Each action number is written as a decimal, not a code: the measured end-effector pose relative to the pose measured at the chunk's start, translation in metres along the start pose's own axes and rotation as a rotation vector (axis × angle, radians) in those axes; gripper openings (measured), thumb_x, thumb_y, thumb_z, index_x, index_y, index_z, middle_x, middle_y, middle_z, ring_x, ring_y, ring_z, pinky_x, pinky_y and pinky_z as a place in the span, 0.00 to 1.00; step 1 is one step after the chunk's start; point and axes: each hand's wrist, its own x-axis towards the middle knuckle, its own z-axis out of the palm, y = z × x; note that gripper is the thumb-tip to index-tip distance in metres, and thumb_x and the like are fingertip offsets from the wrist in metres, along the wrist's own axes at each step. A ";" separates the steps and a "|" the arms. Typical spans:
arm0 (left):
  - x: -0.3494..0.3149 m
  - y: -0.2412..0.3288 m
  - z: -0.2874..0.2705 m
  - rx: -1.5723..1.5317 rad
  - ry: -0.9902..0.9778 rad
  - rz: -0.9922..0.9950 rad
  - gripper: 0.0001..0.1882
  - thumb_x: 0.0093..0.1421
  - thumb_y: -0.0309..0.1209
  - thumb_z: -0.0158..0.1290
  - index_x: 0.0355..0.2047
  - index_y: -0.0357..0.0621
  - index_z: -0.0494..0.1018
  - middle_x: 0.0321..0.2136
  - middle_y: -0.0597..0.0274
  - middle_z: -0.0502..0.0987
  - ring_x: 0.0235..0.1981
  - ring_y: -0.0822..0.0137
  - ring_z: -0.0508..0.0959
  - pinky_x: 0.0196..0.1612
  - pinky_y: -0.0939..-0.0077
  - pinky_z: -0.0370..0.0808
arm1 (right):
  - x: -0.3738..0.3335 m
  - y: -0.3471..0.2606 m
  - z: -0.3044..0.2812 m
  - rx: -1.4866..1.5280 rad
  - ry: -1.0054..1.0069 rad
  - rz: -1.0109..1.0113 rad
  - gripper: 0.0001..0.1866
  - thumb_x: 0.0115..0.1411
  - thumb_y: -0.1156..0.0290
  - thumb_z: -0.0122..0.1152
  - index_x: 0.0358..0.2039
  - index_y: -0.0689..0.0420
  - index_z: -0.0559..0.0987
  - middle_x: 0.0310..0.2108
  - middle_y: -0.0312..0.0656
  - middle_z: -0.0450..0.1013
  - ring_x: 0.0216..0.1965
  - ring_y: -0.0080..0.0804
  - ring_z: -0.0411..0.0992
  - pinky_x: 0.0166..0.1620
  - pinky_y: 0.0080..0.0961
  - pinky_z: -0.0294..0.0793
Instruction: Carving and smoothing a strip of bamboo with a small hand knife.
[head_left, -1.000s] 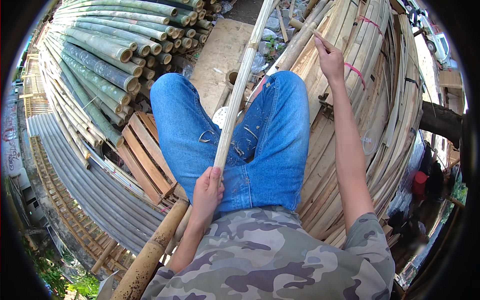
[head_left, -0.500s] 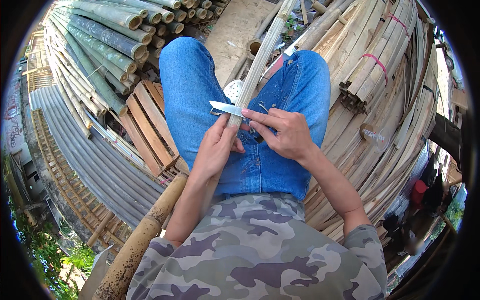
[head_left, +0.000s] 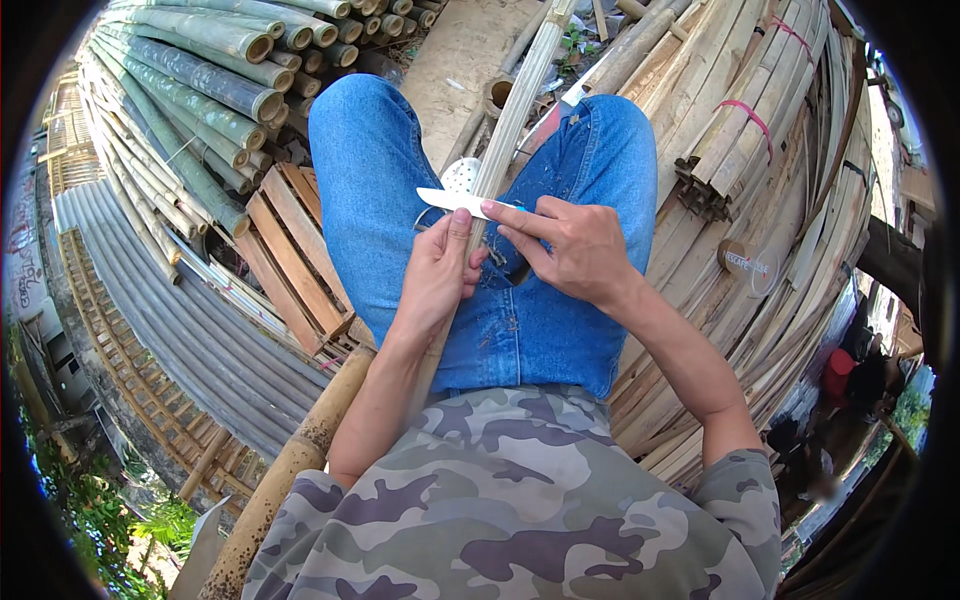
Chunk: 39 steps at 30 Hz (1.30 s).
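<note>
A bundle of long, thin bamboo strips (head_left: 520,105) runs from beyond my knees down across my lap and past my left forearm. My left hand (head_left: 437,265) is closed round the strips, its thumb pressed up against the knife. Across them lies the bright blade of a knife (head_left: 445,200), its tip pointing left. My right hand (head_left: 580,252) grips the knife, index finger stretched along the blade; the handle is mostly hidden under the fingers. Behind the blade, a white clog with holes (head_left: 461,174) shows between my legs.
Green bamboo poles (head_left: 215,80) are stacked at the far left, beside a wooden crate (head_left: 290,255). Corrugated sheets (head_left: 170,320) lie at the left. A thick bamboo pole (head_left: 290,460) passes my left elbow. Split bamboo bundles (head_left: 745,130), some tied with pink cord, fill the right.
The left thumb has moved up onto the knife. The blade has turned flatter and now catches bright light. The strips have tilted slightly at their far end.
</note>
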 end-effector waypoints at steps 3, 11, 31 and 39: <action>-0.003 0.003 0.005 0.061 0.049 0.028 0.21 0.71 0.50 0.40 0.45 0.46 0.71 0.19 0.74 0.65 0.15 0.86 0.58 0.16 0.90 0.54 | 0.000 -0.001 -0.001 -0.026 -0.008 -0.006 0.17 0.59 0.59 0.62 0.50 0.34 0.81 0.16 0.33 0.63 0.13 0.28 0.65 0.17 0.28 0.64; 0.000 0.000 0.005 0.089 0.055 0.064 0.19 0.71 0.48 0.43 0.47 0.47 0.72 0.19 0.75 0.66 0.15 0.86 0.59 0.16 0.90 0.55 | -0.002 -0.006 0.001 -0.053 0.013 0.040 0.16 0.60 0.58 0.61 0.49 0.34 0.81 0.17 0.33 0.65 0.14 0.30 0.67 0.16 0.29 0.65; -0.004 -0.006 0.007 0.137 0.119 0.121 0.19 0.71 0.44 0.45 0.49 0.42 0.73 0.19 0.76 0.67 0.16 0.87 0.62 0.17 0.91 0.59 | -0.011 -0.012 0.000 0.039 0.076 0.112 0.14 0.62 0.58 0.59 0.47 0.45 0.81 0.19 0.37 0.69 0.17 0.37 0.71 0.20 0.32 0.69; -0.001 -0.003 0.002 -0.012 0.008 0.093 0.22 0.72 0.47 0.38 0.42 0.39 0.70 0.21 0.70 0.69 0.16 0.82 0.63 0.16 0.88 0.60 | -0.019 -0.012 0.002 0.137 -0.077 0.244 0.17 0.65 0.55 0.54 0.37 0.58 0.76 0.25 0.48 0.76 0.27 0.49 0.76 0.27 0.41 0.73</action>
